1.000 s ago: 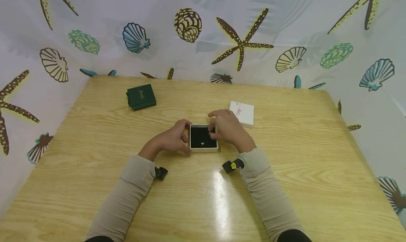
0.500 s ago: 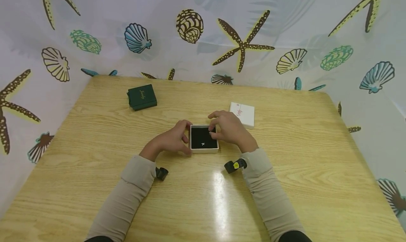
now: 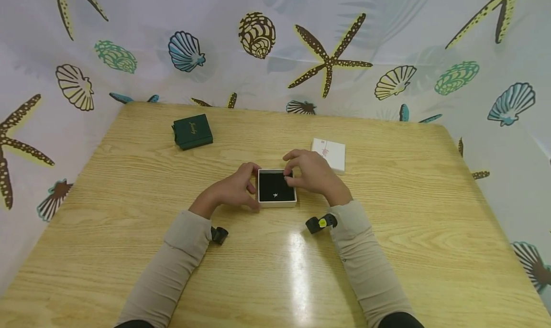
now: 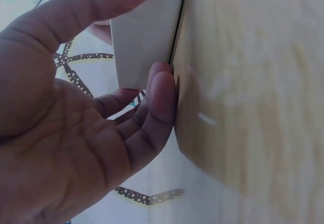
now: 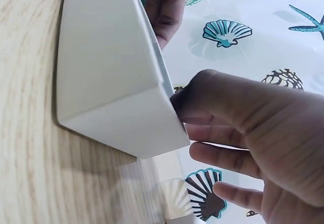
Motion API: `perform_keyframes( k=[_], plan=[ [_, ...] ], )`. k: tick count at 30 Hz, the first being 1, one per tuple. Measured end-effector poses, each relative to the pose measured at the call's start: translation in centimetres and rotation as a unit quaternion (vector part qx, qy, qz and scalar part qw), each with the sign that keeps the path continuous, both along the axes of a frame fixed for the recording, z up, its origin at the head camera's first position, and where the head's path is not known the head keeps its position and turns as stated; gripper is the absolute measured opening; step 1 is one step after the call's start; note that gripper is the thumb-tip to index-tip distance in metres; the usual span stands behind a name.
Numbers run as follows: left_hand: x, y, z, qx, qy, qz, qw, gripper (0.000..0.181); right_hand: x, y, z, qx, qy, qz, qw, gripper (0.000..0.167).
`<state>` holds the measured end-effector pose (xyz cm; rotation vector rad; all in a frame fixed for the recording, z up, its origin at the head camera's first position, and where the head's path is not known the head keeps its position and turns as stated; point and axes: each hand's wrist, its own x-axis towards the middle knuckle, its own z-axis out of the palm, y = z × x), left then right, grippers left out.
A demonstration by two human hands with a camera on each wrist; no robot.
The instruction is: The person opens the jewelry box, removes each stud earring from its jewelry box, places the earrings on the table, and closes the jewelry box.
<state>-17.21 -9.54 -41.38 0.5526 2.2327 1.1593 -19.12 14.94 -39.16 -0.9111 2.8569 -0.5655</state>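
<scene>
In the head view a small white jewelry box with a black insert lies uncovered on the table. A tiny silver star-shaped earring sits on the insert near its front edge. My left hand grips the box at its left side, thumb at the near corner and fingers at the far one. The thumb and index finger of my right hand come together over the right part of the insert, pinching what looks like a second small silver earring, mostly hidden. In the right wrist view the box wall hides those fingertips.
A white lid with pink print lies behind my right hand. Farther back on the left is a dark green box with gold lettering. A shell-patterned cloth hangs behind the wooden table.
The silver piece by my right fingertips was visible earlier and is now nearly covered. My right wrist has shifted slightly to the right. The left hand and the box hold still.
</scene>
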Motion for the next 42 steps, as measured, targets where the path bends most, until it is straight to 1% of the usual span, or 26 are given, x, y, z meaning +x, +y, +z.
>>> perform_keyframes(
  k=[4, 8, 12, 15, 19, 25, 28, 31, 34, 40, 42],
  plan=[
    [0.1, 0.0, 0.1, 0.000, -0.001, -0.001, 1.0000, 0.090, 0.1, 0.3, 0.4, -0.042, -0.028, -0.003, 0.9987, 0.008],
    [0.1, 0.0, 0.2, -0.005, -0.002, 0.002, 1.0000, 0.091, 0.1, 0.7, 0.8, -0.092, -0.049, -0.009, 0.9946, 0.007],
    [0.1, -0.1, 0.1, -0.010, 0.000, 0.002, 1.0000, 0.091, 0.0, 1.4, 0.5, -0.134, -0.056, -0.017, 0.9892, 0.006],
    [0.1, -0.1, 0.0, -0.013, 0.004, 0.001, 0.9999, 0.090, -0.1, 2.0, 0.2, -0.162, -0.059, -0.016, 0.9849, 0.006],
    [0.1, -0.1, 0.0, -0.010, 0.004, 0.003, 0.9999, 0.089, 0.2, 2.6, -0.1, -0.191, -0.064, -0.010, 0.9794, 0.005],
    [0.1, 0.3, -0.3, -0.002, 0.001, -0.007, 1.0000, 0.091, 1.5, 4.0, -1.4, -0.212, -0.084, -0.022, 0.9733, 0.004],
    [0.1, 0.2, -0.4, -0.005, 0.000, -0.002, 1.0000, 0.091, 2.0, 4.7, -2.2, -0.212, -0.087, -0.030, 0.9730, 0.004],
    [0.1, 0.2, -0.2, -0.007, 0.000, 0.002, 1.0000, 0.091, 2.2, 5.5, -2.7, -0.210, -0.081, -0.048, 0.9731, 0.005],
    [0.1, 0.1, -0.1, -0.009, 0.004, -0.001, 1.0000, 0.090, 2.3, 6.3, -2.9, -0.214, -0.082, -0.067, 0.9710, 0.006],
    [0.2, 0.1, 0.2, -0.012, 0.004, 0.000, 0.9999, 0.089, 2.4, 7.4, -2.8, -0.234, -0.123, -0.111, 0.9580, 0.009],
    [0.2, 0.1, 0.1, -0.012, 0.003, 0.000, 0.9999, 0.090, 2.4, 7.6, -2.9, -0.236, -0.127, -0.118, 0.9561, 0.010]
  ],
)
